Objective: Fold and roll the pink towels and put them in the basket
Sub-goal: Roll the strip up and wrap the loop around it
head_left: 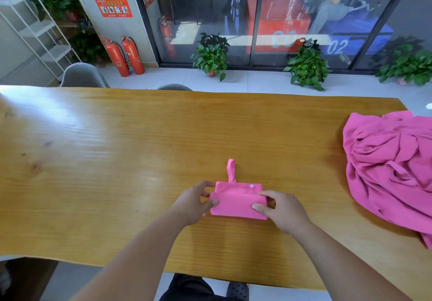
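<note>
Now left hand (191,203), right hand (284,211) both pinch one folded towel (237,203); one crumpled heap (392,167).

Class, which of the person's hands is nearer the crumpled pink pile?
Right. The right hand grips the folded towel at the end toward the crumpled pile; the left hand holds its far end.

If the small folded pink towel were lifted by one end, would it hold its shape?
Probably not: the folded towel is soft cloth, its snap unfastened, so it would likely sag and unfold. It looks light, and too flat to roll. Its loop strap would probably dangle.
</note>
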